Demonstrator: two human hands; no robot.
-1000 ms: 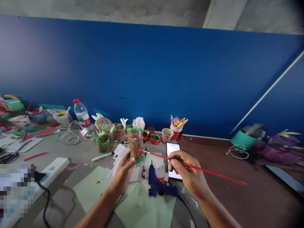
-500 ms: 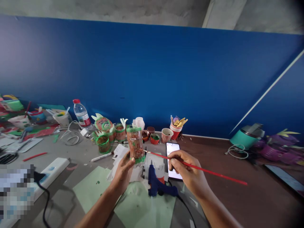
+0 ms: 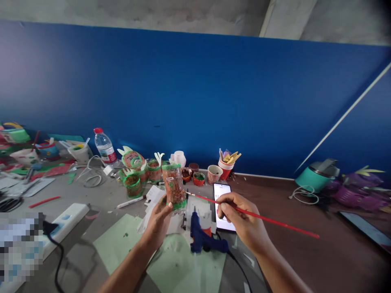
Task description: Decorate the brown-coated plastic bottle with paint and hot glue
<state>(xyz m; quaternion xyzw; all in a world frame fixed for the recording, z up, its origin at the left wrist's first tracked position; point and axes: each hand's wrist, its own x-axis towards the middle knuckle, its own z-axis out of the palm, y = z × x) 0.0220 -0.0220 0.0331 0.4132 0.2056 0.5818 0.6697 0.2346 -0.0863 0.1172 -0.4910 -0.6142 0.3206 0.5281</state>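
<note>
Upright in my left hand [image 3: 160, 215] is a clear plastic bottle piece [image 3: 173, 185] painted reddish brown, with green bands at its top and bottom. My right hand [image 3: 235, 211] pinches a long red paintbrush [image 3: 275, 222], whose tip is at the right side of the painted piece. Just below lies a blue glue gun [image 3: 200, 236]. A lit phone [image 3: 222, 191] lies partly behind my right hand. Small cups of brown paint [image 3: 186, 175] and green paint [image 3: 199, 178] stand behind the piece.
Painted bottle pots [image 3: 133, 185] and a water bottle [image 3: 104, 146] stand at the back left. A power strip [image 3: 69, 219] lies left, green paper [image 3: 119, 240] in front. A red-striped cup [image 3: 226, 167] holds yellow pieces. A teal pot [image 3: 316, 177] is far right.
The painted piece has shifted very slightly left in my left hand. The brush tip stays at its right side, and my right hand has barely moved.
</note>
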